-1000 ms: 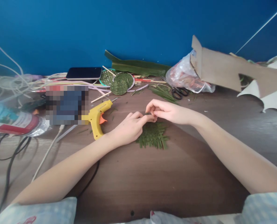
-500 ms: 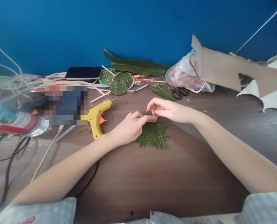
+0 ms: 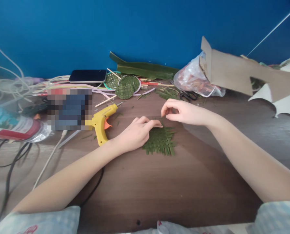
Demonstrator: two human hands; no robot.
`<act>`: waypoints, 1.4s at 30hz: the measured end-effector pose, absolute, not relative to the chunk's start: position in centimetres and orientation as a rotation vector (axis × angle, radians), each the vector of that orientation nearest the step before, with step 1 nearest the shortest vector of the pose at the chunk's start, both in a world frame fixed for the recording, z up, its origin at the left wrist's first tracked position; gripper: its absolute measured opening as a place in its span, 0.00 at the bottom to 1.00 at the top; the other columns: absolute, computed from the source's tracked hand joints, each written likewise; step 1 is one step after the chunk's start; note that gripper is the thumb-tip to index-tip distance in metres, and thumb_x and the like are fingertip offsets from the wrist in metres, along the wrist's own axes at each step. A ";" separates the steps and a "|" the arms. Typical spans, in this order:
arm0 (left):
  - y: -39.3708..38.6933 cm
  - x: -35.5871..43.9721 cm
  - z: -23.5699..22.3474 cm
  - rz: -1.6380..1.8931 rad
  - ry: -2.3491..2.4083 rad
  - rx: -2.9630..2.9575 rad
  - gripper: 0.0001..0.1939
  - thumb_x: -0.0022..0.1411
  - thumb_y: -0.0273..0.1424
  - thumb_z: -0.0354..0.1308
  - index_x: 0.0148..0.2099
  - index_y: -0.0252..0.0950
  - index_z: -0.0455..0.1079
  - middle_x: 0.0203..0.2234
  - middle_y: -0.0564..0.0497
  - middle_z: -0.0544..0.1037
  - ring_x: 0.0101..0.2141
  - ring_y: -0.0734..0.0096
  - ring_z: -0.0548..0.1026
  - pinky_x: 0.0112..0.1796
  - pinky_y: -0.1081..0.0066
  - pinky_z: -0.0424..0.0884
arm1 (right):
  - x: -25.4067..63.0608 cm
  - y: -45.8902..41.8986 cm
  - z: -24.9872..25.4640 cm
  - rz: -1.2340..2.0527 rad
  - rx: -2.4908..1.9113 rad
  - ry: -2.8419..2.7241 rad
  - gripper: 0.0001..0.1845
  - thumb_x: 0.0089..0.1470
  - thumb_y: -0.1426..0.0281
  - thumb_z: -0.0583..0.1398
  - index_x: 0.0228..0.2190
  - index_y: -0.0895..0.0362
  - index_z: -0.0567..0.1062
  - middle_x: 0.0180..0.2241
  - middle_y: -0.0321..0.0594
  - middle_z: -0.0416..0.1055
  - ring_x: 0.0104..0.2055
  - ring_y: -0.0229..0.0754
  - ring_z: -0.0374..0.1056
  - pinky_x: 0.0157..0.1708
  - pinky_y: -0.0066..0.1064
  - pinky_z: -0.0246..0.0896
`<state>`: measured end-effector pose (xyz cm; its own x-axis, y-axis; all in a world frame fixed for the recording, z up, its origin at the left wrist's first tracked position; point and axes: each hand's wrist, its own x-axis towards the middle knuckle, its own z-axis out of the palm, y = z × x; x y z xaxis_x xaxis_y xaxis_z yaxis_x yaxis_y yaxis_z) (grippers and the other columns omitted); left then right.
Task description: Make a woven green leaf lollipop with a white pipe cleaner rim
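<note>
- Green woven leaf mat (image 3: 160, 142), its far edge under the left hand's (image 3: 138, 134) half-bent fingers.
- Right hand (image 3: 182, 112) near that edge, fingers curled; whether it grips anything, can't tell.

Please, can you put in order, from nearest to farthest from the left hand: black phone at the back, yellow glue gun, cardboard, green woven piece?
From the left hand:
1. Green woven piece, at its fingers
2. Yellow glue gun, to its left
3. Black phone, back left
4. Cardboard, back right
</note>
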<state>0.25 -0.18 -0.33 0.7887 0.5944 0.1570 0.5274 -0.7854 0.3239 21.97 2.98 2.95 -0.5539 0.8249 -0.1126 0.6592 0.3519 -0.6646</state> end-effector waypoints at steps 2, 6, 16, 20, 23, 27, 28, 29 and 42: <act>-0.2 0.2 -0.4 0.367 0.877 2.723 0.22 0.57 0.16 0.42 0.53 0.34 0.61 0.41 0.46 0.73 0.42 0.66 0.67 0.43 0.67 0.64 | 22.1 2.9 2.8 0.929 -1.409 -2.463 0.05 0.46 0.73 0.56 0.29 0.55 0.70 0.35 0.39 0.63 0.33 0.39 0.62 0.32 0.31 0.56; -0.1 0.1 -0.6 0.385 0.857 2.756 0.22 0.57 0.16 0.42 0.53 0.33 0.61 0.40 0.46 0.73 0.43 0.66 0.67 0.43 0.66 0.64 | 21.9 2.4 2.4 0.872 -1.482 -2.558 0.06 0.45 0.71 0.57 0.30 0.54 0.68 0.34 0.38 0.63 0.34 0.40 0.61 0.31 0.30 0.55; -0.1 0.1 -0.5 0.395 0.862 2.740 0.22 0.57 0.17 0.42 0.52 0.34 0.61 0.40 0.46 0.73 0.43 0.66 0.67 0.44 0.66 0.65 | 21.6 1.8 2.6 0.857 -1.520 -2.585 0.04 0.46 0.71 0.56 0.29 0.54 0.66 0.34 0.38 0.62 0.34 0.39 0.60 0.30 0.29 0.52; -0.1 0.2 -0.5 0.401 0.863 2.741 0.22 0.57 0.16 0.42 0.52 0.34 0.62 0.39 0.47 0.73 0.43 0.66 0.67 0.44 0.66 0.65 | 21.6 1.8 2.6 0.880 -1.515 -2.590 0.04 0.45 0.71 0.57 0.29 0.55 0.66 0.34 0.37 0.62 0.33 0.39 0.60 0.30 0.29 0.52; -0.2 0.2 -0.6 0.402 0.866 2.747 0.22 0.57 0.17 0.42 0.52 0.34 0.62 0.39 0.46 0.73 0.43 0.66 0.67 0.43 0.66 0.65 | 21.6 1.9 2.7 0.911 -1.519 -2.584 0.04 0.45 0.71 0.56 0.28 0.55 0.66 0.34 0.38 0.63 0.33 0.39 0.60 0.30 0.29 0.52; -0.2 0.2 -0.5 0.398 0.871 2.745 0.22 0.56 0.17 0.42 0.52 0.34 0.62 0.39 0.46 0.73 0.43 0.66 0.67 0.43 0.66 0.65 | 21.6 1.9 2.7 0.917 -1.534 -2.586 0.05 0.45 0.71 0.56 0.29 0.55 0.66 0.35 0.38 0.63 0.33 0.39 0.61 0.31 0.29 0.52; -0.2 0.2 -0.5 0.397 0.869 2.745 0.22 0.56 0.16 0.42 0.52 0.34 0.62 0.40 0.46 0.73 0.43 0.66 0.67 0.44 0.66 0.65 | 21.7 1.9 2.7 0.902 -1.544 -2.581 0.06 0.45 0.70 0.57 0.30 0.54 0.65 0.35 0.38 0.63 0.34 0.40 0.61 0.31 0.29 0.52; -0.2 0.2 -0.5 0.393 0.866 2.744 0.22 0.56 0.16 0.42 0.52 0.34 0.61 0.40 0.46 0.73 0.43 0.66 0.67 0.44 0.66 0.65 | 21.7 1.9 2.7 0.888 -1.553 -2.576 0.07 0.45 0.70 0.57 0.30 0.54 0.65 0.35 0.38 0.63 0.34 0.40 0.61 0.31 0.29 0.52; -0.2 0.2 -0.5 0.400 0.847 2.750 0.22 0.57 0.16 0.42 0.52 0.34 0.61 0.40 0.46 0.73 0.43 0.66 0.67 0.44 0.66 0.64 | 21.5 1.5 2.7 0.862 -1.504 -2.612 0.03 0.47 0.73 0.55 0.28 0.55 0.65 0.32 0.38 0.63 0.31 0.39 0.60 0.28 0.29 0.51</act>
